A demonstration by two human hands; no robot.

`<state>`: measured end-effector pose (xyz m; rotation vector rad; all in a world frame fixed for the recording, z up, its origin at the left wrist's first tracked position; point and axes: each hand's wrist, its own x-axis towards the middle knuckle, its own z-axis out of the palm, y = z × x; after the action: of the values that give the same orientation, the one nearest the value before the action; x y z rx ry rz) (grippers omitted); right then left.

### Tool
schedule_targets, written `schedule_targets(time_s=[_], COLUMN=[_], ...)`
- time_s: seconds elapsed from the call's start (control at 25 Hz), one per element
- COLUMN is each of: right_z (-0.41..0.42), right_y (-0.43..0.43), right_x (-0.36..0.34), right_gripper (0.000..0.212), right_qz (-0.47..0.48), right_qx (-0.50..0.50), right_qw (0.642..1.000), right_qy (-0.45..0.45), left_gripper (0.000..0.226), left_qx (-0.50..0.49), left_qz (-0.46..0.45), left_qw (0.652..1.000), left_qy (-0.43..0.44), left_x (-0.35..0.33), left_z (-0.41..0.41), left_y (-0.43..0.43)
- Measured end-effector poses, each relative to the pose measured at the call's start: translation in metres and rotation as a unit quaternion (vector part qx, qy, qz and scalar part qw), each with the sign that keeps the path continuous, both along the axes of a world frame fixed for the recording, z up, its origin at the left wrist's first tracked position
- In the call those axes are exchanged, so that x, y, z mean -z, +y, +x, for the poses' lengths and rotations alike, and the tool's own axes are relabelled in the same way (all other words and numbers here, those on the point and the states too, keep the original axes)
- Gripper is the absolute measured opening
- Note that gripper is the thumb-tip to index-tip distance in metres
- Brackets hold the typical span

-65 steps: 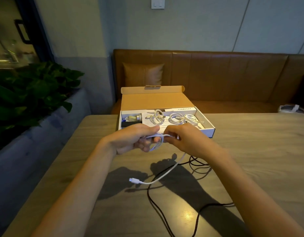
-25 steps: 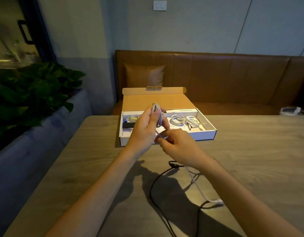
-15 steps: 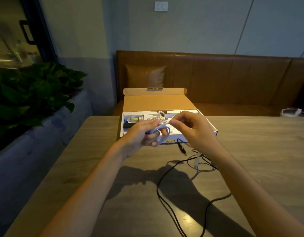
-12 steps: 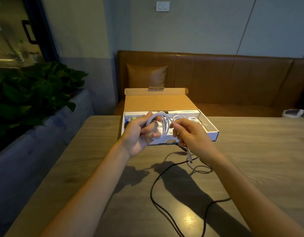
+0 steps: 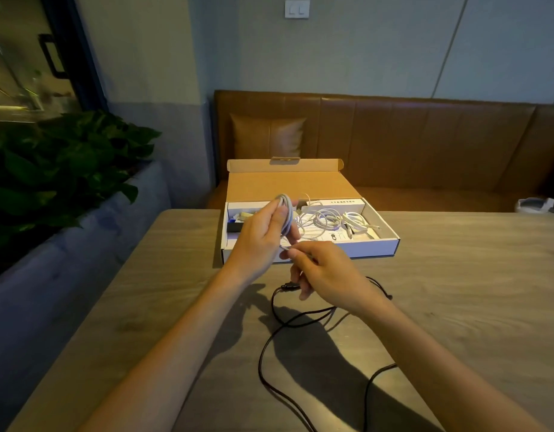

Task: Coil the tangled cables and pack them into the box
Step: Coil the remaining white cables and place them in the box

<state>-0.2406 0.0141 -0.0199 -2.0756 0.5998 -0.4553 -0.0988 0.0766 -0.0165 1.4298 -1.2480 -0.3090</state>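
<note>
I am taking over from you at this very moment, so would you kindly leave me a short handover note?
Left hand: grips the coiled part of the white cable, upright in front of the box.
Right hand: pinches that cable's loose end just below the coil.
Box: open on the table, with coiled white cables already inside.
Black cable: loose on the table, not coiled.
Left to do: finish the white coil and pack it, then coil and pack the black cable.

Mid-frame, the open box (image 5: 363,249) holds coiled cables (image 5: 322,221) on the desk (image 5: 472,291). A loose cable (image 5: 260,363) lies below it, with a plant (image 5: 51,182) at left and a sofa (image 5: 425,145) behind.
</note>
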Motion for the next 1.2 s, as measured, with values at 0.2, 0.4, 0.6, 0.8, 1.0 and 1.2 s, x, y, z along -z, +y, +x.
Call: schedule_targets(time_s=[0.2, 0.4, 0.6, 0.8, 1.0, 1.2], right_z=[0.000, -0.001, 0.003, 0.005, -0.001, -0.005], right_y=[-0.001, -0.007, -0.006, -0.002, -0.022, -0.028], right_x=[-0.001, 0.004, 0.007, 0.012, 0.012, 0.010], right_gripper=[0.019, 0.028, 0.014, 0.016, 0.013, 0.017], right_qz=[-0.131, -0.224, -0.173, -0.044, -0.098, -0.147], right_qx=[0.093, 0.111, 0.109, 0.089, 0.153, 0.178], right_qw=[0.985, 0.961, 0.960, 0.968, 0.958, 0.953], right_qy=[-0.062, -0.114, -0.190, -0.230, -0.222, -0.198], left_gripper=[0.039, 0.049, 0.056, 0.050, 0.038, 0.033], left_qx=[-0.021, -0.026, 0.087, 0.019, 0.062, 0.154], left_qz=[0.049, 0.106, 0.084, 0.069, 0.108, 0.148], left_qw=[0.998, 0.986, 0.911, 0.930, 0.975, 0.963], left_qy=[0.028, 0.124, 0.394, 0.360, 0.184, 0.162], left_x=[0.000, -0.003, -0.007, -0.001, 0.007, 0.003], left_z=[-0.001, 0.002, -0.012, -0.026, -0.022, -0.007], left_y=[-0.001, -0.003, -0.001, -0.006, -0.009, -0.002])
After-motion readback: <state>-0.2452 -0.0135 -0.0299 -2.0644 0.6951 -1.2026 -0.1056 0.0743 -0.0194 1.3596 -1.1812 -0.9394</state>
